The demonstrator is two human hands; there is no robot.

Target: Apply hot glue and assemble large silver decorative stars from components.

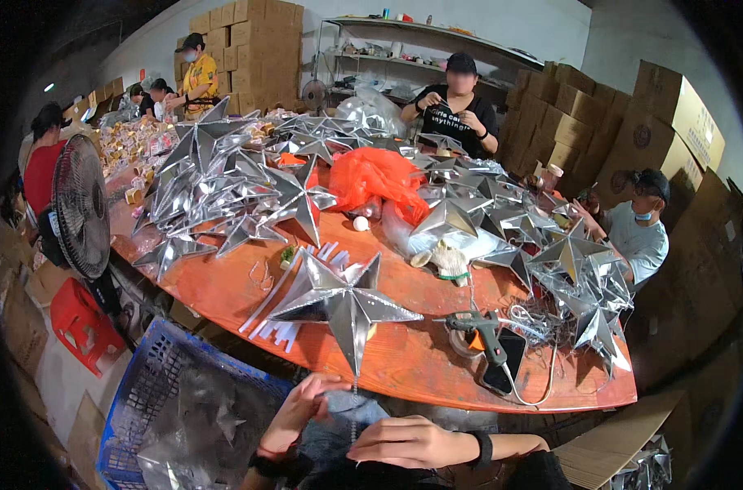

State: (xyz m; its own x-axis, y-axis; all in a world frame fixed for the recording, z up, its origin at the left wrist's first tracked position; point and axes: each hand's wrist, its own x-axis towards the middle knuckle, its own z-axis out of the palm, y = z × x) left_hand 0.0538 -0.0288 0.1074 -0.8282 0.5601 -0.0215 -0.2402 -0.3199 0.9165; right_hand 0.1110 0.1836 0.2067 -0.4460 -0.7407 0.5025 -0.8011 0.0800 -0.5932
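Observation:
A silver five-pointed star [351,304] lies at the table's near edge, one point jutting toward me. From that point a thin beaded cord [354,429] hangs down between my hands. My right hand [412,443] is closed, its fingertips pinched at the lower part of the cord. Just left of the cord, my left hand [299,415] has its fingers apart, slightly blurred, with nothing visible in them. White glue sticks [283,331] lie beside and partly under the star. To its right rest a glue gun [479,331] and a dark phone [504,359].
Silver stars [224,184] pile across the orange table [420,371], around a red plastic bag [377,181]. A blue crate [142,384] stands at my left, beyond it a fan [81,206] and a red stool [89,327]. An open carton [620,445] is at my right. Several co-workers sit or stand around the table.

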